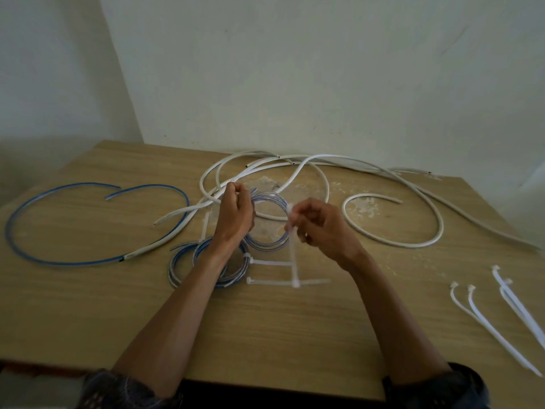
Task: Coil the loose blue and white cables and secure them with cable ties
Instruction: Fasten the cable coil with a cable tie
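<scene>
Nearest, spare cable ties (479,318) on table (295,335); beyond, tied coil (175,268) lying flat; then left hand (236,214) curled round blue-white coil (267,245) held above table, right hand (321,228) pinching cable tie (292,231) at its rim; risk of loops springing apart on slackening before locking; farthest, loose white cables (339,157).

Both your forearms are bare, reaching forward and converging. Left hand (236,214): back toward you, fingers curled, gripping the coil (272,198). Right hand (321,228): fingers bent, fingertips pinching the cable tie (292,252). Your hands are near each other, not touching.
</scene>
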Demonstrator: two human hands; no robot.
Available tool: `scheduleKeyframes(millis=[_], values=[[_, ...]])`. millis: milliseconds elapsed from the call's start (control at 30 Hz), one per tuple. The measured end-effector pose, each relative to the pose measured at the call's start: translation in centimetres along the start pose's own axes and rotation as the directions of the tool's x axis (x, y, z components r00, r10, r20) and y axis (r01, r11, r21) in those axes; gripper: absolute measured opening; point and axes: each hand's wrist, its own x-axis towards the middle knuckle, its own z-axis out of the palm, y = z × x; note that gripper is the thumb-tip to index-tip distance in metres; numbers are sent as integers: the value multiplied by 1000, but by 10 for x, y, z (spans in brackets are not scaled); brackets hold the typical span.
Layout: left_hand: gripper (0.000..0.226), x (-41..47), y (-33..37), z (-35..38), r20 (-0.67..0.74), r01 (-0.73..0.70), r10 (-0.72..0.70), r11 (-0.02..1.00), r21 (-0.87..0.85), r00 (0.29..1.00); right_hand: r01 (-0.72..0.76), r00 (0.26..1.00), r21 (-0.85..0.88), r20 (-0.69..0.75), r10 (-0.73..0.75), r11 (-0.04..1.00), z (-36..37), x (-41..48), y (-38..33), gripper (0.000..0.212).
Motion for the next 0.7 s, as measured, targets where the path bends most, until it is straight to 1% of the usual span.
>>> scheduleKeyframes(millis=[33, 100, 133, 200, 267, 333, 400, 467, 500, 533, 567, 633, 667, 700], values=[[22, -1, 0, 1, 6, -25, 24, 1000, 20, 1000, 38, 994, 86, -109, -28, 996, -1, 2, -1, 4], [19, -4, 0, 3, 47, -82, 79, 995, 59, 996, 136, 953, 217, -295, -68, 967, -4, 4, -1, 5], [17, -5, 1, 5, 84, -111, 104, 991, 76, 991, 178, 928, 268, -364, -72, 947, -5, 5, 0, 7], [14, -9, 3, 10, 163, -159, 141, 982, 101, 976, 229, 888, 326, -456, -60, 917, -9, 5, 0, 12], [10, -13, 4, 15, 203, -189, 164, 976, 110, 965, 242, 874, 332, -482, -56, 912, -12, 5, -1, 13], [9, -15, 6, 19, 198, -192, 169, 976, 105, 965, 252, 879, 288, -469, -93, 924, -10, 4, -4, 11], [11, -15, 7, 20, 149, -172, 159, 982, 78, 976, 273, 873, 180, -459, -165, 945, -7, 4, -6, 10], [17, -14, 9, 18, 49, -116, 114, 993, 37, 992, 288, 855, 122, -479, -198, 950, -4, 4, -7, 10], [19, -14, 11, 17, -5, -81, 81, 997, 7, 997, 292, 835, 127, -516, -188, 948, -2, 4, -7, 9], [21, -14, 13, 14, -42, -48, 46, 998, -32, 998, 297, 801, 142, -576, -165, 944, -1, 4, -6, 8], [22, -13, 15, 11, -47, -22, 19, 997, -75, 999, 301, 752, 167, -647, -126, 939, -2, 4, -6, 6], [23, -12, 18, 6, 39, -8, 13, 993, -118, 999, 318, 642, 254, -766, -11, 914, -7, 6, -3, 7], [22, -12, 19, 5, 106, -15, 26, 994, -111, 994, 326, 604, 298, -796, 45, 897, -10, 6, -2, 7], [21, -14, 21, 5, 171, -25, 41, 995, -91, 984, 328, 582, 331, -809, 87, 885, -13, 7, -1, 6]])
